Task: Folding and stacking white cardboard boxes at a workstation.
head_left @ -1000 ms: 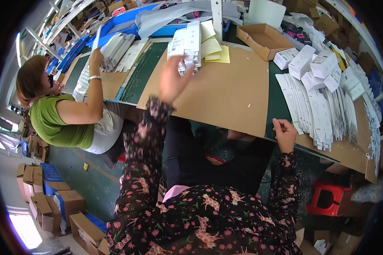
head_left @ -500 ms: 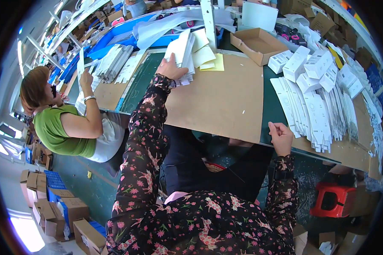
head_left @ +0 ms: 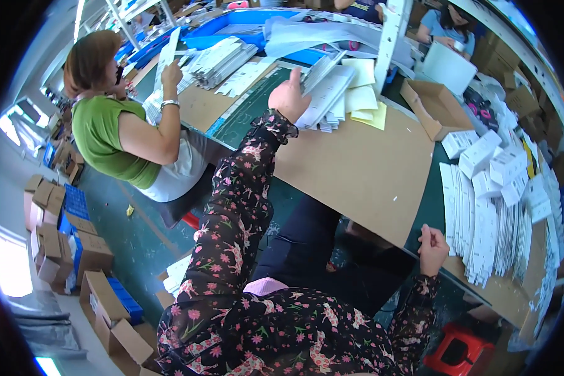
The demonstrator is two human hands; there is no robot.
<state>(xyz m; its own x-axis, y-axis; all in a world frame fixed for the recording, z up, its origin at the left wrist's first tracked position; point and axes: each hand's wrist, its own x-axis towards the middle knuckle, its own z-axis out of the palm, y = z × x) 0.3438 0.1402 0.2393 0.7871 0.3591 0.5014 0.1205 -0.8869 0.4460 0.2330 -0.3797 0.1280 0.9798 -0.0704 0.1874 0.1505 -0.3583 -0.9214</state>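
Observation:
My left hand point(head_left: 288, 99) is at the left edge of a stack of flat white printed cartons point(head_left: 328, 94), its thumb stretched up and apart from the fingers. The fingertips rest against the stack and are partly hidden. One or more cartons on the stack's far left stand tilted. Beside the stack lie pale yellow paper sheets point(head_left: 373, 116). Over the near right edge of the table, my right hand point(head_left: 432, 249) is loosely closed, with nothing visible in it. Nearest to it are rows of flat white cartons point(head_left: 473, 225).
A brown cardboard sheet point(head_left: 357, 169) covers the table. Folded white boxes point(head_left: 485, 156) and an open brown box point(head_left: 435, 109) stand at the right. A co-worker in green point(head_left: 119, 128) works on the left. A metal post point(head_left: 391, 44) rises behind; a red stool point(head_left: 457, 354) stands below.
My view has swung left, so everything sits further right and lower. My left hand has shifted from on top of the carton stack to its left edge, thumb raised. My right hand stays closed.

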